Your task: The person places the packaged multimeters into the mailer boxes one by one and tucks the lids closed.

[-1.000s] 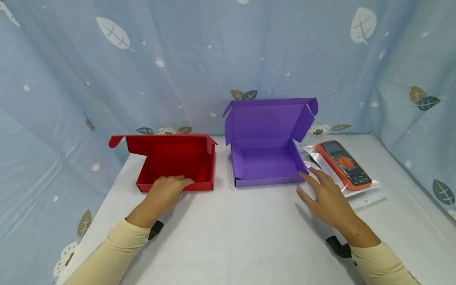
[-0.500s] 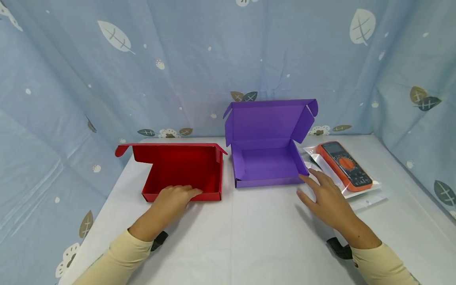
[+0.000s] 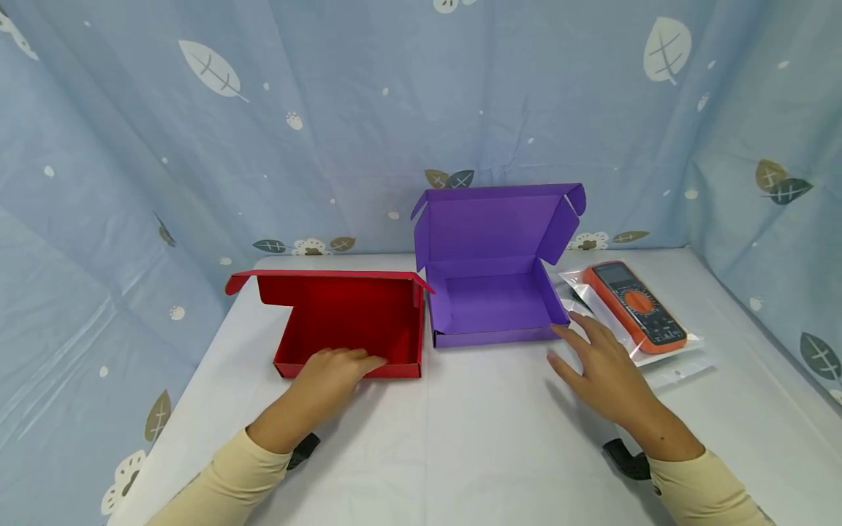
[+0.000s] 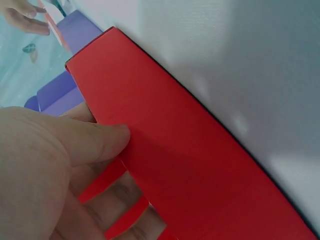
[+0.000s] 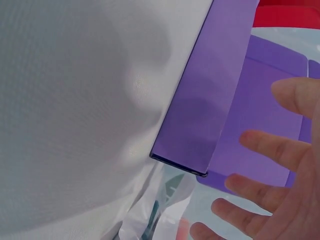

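Observation:
My left hand (image 3: 335,381) grips the front wall of a red cardboard box (image 3: 411,370). In the left wrist view the thumb lies on the outer face of the red box (image 4: 165,130), and the other fingers reach over the rim to the inside. The red lid is raised and leans forward over the back. A purple cardboard box (image 3: 493,338) with its lid standing up is just to the right. Beside its front right corner my right hand (image 3: 608,376) hovers with spread fingers. In the right wrist view those fingers hold nothing near the purple box (image 5: 205,90).
An orange and black multimeter (image 3: 636,303) lies on clear plastic packaging (image 3: 677,369) to the right of the purple box. A white cloth covers the table (image 3: 487,438). Behind hangs a blue leaf-patterned curtain (image 3: 368,109).
The left hand has slid the red box to the right and towards the person, bringing it close to the purple box. The right hand has stayed nearly still.

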`<state>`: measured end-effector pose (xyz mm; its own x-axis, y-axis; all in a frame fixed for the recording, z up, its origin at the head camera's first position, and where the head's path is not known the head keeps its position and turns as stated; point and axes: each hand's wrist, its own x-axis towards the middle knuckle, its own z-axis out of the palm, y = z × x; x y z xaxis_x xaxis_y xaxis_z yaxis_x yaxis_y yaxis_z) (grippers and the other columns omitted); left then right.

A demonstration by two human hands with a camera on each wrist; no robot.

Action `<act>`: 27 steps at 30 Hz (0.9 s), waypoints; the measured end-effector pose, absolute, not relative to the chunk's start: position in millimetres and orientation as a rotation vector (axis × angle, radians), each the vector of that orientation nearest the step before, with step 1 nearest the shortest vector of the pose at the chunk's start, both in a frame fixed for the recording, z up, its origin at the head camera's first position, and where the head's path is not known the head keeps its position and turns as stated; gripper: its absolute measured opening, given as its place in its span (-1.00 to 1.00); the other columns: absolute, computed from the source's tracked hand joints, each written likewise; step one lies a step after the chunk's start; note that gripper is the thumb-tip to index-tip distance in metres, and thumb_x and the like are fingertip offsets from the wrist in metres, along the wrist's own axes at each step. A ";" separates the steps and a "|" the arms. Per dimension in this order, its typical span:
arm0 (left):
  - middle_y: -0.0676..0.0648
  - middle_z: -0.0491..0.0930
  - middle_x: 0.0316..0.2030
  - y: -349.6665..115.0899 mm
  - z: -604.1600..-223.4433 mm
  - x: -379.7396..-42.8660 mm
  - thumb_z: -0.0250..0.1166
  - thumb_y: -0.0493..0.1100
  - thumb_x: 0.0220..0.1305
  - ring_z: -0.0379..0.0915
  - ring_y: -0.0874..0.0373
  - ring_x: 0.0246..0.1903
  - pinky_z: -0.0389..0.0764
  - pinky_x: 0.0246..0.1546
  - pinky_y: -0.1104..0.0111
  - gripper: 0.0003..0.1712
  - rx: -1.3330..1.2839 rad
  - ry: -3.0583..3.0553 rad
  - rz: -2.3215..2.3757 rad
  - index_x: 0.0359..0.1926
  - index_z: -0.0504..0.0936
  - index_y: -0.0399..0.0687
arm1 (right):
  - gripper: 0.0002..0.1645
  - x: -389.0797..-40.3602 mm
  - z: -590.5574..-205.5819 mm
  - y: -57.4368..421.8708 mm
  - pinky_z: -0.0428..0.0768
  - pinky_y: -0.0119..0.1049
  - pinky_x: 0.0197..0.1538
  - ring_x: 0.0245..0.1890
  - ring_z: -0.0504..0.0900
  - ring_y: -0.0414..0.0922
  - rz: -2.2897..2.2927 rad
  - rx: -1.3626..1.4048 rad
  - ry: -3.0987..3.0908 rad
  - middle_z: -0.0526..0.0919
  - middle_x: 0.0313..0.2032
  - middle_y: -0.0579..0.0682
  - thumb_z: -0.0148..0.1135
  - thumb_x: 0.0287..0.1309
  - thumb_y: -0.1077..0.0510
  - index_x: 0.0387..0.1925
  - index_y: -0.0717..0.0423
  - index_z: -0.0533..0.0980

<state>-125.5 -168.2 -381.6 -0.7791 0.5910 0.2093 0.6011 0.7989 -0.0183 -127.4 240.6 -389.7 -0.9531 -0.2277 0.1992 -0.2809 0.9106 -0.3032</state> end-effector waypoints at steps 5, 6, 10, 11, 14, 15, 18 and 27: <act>0.02 0.75 -0.26 -164.3 -383.8 -127.1 0.47 -0.39 0.04 0.70 0.14 -0.29 0.70 -0.34 0.26 -0.52 -0.974 -2.755 -0.082 -0.01 0.73 0.12 | -0.37 -127.3 -389.6 240.4 0.23 0.45 0.28 0.36 0.23 0.39 0.494 0.388 -2.921 0.27 0.39 0.35 0.26 0.30 -0.06 0.30 0.13 0.46; 0.03 0.75 -0.26 -163.6 -384.1 -127.7 0.46 -0.39 0.05 0.69 0.14 -0.30 0.69 -0.35 0.27 -0.53 -0.978 -2.751 -0.084 -0.01 0.73 0.12 | -0.37 -127.4 -389.6 240.4 0.22 0.45 0.28 0.36 0.23 0.39 0.494 0.388 -2.923 0.27 0.40 0.35 0.26 0.30 -0.06 0.30 0.13 0.46; 0.04 0.73 -0.30 -161.3 -384.7 -130.3 0.43 -0.41 0.08 0.67 0.16 -0.33 0.67 -0.40 0.30 -0.53 -0.980 -2.751 -0.103 -0.01 0.73 0.12 | -0.37 -128.1 -389.8 240.4 0.22 0.46 0.28 0.37 0.23 0.38 0.493 0.393 -2.920 0.27 0.40 0.34 0.26 0.30 -0.07 0.30 0.13 0.46; 0.04 0.73 -0.29 -160.8 -385.0 -131.2 0.43 -0.41 0.08 0.67 0.16 -0.33 0.67 -0.40 0.30 -0.53 -0.981 -2.753 -0.105 0.00 0.73 0.12 | -0.37 -128.1 -389.8 240.6 0.22 0.46 0.28 0.37 0.23 0.38 0.491 0.393 -2.920 0.27 0.40 0.34 0.26 0.30 -0.07 0.30 0.13 0.46; 0.04 0.72 -0.30 -159.1 -385.6 -133.5 0.41 -0.42 0.09 0.66 0.17 -0.34 0.66 -0.44 0.32 -0.52 -0.983 -2.758 -0.108 0.01 0.73 0.12 | -0.37 -127.9 -389.9 241.1 0.23 0.46 0.27 0.36 0.23 0.38 0.484 0.388 -2.921 0.27 0.39 0.35 0.26 0.30 -0.07 0.30 0.13 0.46; 0.04 0.72 -0.31 -158.4 -386.0 -134.5 0.40 -0.43 0.10 0.66 0.17 -0.35 0.64 -0.46 0.33 -0.52 -0.985 -2.759 -0.108 0.01 0.73 0.12 | -0.37 -127.9 -389.9 241.3 0.23 0.46 0.28 0.36 0.23 0.38 0.482 0.387 -2.921 0.27 0.39 0.35 0.26 0.30 -0.07 0.31 0.13 0.46; 0.03 0.71 -0.32 -156.3 -386.4 -137.8 0.39 -0.43 0.10 0.65 0.17 -0.37 0.61 -0.51 0.35 -0.51 -0.988 -2.759 -0.107 0.02 0.72 0.13 | -0.37 -128.0 -389.7 241.8 0.23 0.46 0.27 0.36 0.23 0.38 0.476 0.387 -2.919 0.27 0.39 0.35 0.28 0.29 -0.06 0.31 0.12 0.46; 0.01 0.74 -0.22 -149.0 -383.4 -147.7 0.38 -0.39 0.16 0.68 0.12 -0.26 0.60 -0.53 0.34 -0.52 -0.946 -2.826 -0.134 0.07 0.71 0.15 | -0.38 -128.3 -389.8 242.7 0.24 0.46 0.27 0.35 0.24 0.39 0.476 0.396 -2.913 0.27 0.39 0.35 0.29 0.28 -0.05 0.30 0.12 0.47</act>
